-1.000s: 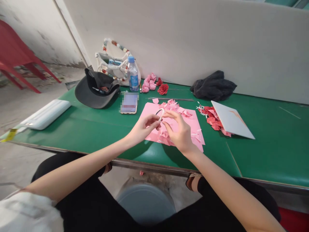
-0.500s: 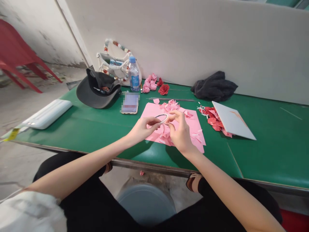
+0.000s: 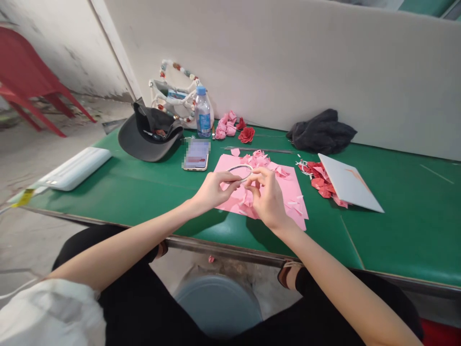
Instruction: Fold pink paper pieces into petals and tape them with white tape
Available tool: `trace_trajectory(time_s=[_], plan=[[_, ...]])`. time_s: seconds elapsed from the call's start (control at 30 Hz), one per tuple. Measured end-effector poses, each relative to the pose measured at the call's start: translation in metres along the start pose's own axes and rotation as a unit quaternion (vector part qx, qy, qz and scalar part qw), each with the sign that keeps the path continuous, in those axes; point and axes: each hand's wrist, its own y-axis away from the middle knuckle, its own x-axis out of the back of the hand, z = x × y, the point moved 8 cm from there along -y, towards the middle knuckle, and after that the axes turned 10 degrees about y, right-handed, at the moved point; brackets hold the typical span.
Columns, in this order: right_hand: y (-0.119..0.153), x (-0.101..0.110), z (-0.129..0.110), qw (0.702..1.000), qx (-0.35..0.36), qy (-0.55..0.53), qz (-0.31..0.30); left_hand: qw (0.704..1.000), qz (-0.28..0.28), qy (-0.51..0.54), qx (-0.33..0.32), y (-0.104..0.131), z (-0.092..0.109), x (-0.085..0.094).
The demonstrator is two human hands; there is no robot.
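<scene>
A thin white ring that looks like a roll of tape (image 3: 240,166) is held up above pink paper sheets (image 3: 293,185). My left hand (image 3: 214,190) pinches its near left side between thumb and fingers. Curled at the ring's right edge, my right hand (image 3: 268,197) has its fingertips against it; whether they grip a loose tape end is too small to see. Folded pink paper pieces (image 3: 258,157) lie on the sheets, and more scraps show below the hands. The hands hide part of the sheets.
On the green table (image 3: 151,192) stand a cap (image 3: 149,137), phone (image 3: 196,154), water bottle (image 3: 203,113) and beaded bag (image 3: 176,96). Behind are pink and red paper flowers (image 3: 247,135) and thin wires (image 3: 257,150). At right are black cloth (image 3: 324,130), red petals (image 3: 322,185) and a white board (image 3: 351,185).
The ring has turned so that more of its loop shows, its rim now reaching further left over my left fingers. Both hands stay in nearly the same place; the view shifts slightly.
</scene>
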Motion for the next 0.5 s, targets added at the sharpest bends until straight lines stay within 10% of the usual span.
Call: trace_trajectory(time_s=[0.23,0.4,0.5], plan=[[0.003,0.006,-0.018,0.992,0.115,0.060,0.013,0.997,0.037,-0.046,-0.059,-0.002,0.007,0.013],[0.011,-0.003,-0.026,0.986,0.153,0.027,-0.055,0.982,0.185,-0.035,0.021,-0.017,-0.025,0.074],[0.004,-0.011,-0.004,0.986,0.107,-0.040,-0.119,0.989,0.140,-0.042,0.027,-0.021,-0.031,0.068]])
